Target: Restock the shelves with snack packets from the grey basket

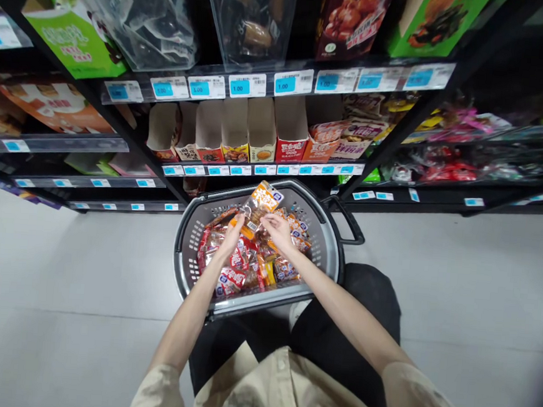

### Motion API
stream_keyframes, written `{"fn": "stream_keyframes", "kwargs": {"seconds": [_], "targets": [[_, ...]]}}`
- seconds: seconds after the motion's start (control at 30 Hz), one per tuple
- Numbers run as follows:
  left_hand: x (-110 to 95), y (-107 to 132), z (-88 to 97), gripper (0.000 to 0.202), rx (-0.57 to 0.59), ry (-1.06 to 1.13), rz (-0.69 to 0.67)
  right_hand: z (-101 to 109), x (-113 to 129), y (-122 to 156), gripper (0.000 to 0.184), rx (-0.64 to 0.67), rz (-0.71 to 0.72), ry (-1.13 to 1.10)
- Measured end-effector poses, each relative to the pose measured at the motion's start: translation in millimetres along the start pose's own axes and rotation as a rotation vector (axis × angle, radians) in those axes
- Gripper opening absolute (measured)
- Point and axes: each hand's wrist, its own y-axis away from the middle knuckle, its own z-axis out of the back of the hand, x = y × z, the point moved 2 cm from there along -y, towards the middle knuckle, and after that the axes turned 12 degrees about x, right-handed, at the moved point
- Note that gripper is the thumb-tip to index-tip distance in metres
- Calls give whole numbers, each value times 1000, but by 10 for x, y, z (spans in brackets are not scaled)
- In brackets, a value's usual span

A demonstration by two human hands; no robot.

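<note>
Both hands hold one orange-and-clear snack packet [258,207] above a grey shopping basket [330,246]. My left hand [232,233] grips the packet's lower left edge, thumb on its front. On the packet's right side, my right hand [276,230] pinches the edge between its fingers. Beneath them the basket is filled with many small packets: red-and-white snack packets [240,256] lie on the left, and orange snack packets [298,227] on the right. The basket stands by my knees, its black handle [352,225] sticking out to the right.
Ahead is a black shelf rack with a row of open cardboard display boxes [261,127] and price tags [218,170]. Higher up stand a clear plastic bin [250,32] and a green box [75,40]. Bagged goods [448,167] fill shelves at right. Grey tiled floor [458,274] surrounds me.
</note>
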Motion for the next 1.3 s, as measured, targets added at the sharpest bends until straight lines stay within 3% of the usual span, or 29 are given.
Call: {"fn": "stream_keyframes", "kwargs": {"seconds": [0.1,0.23,0.47,0.57,0.8,1.03,1.3], "targets": [[-45,-25,73,53,-91,-81,-112,47,13,-16,48,-86,38,9],[-90,-19,117,45,-113,-72,-108,84,18,-39,47,-126,52,2],[-109,11,136,38,-71,150,-57,-17,-46,-32,49,47,2,27],[-116,14,155,39,-72,122,-41,-25,-71,-21,47,39,-13,28],[-148,39,142,49,-39,10,30,88,-28,-35,48,-138,35,40],[-118,26,177,51,-51,-27,-40,83,-70,-48,55,-6,9,-76],[-109,-7,201,46,-59,-225,-126,114,-171,-71,55,-66,-53,-26]]}}
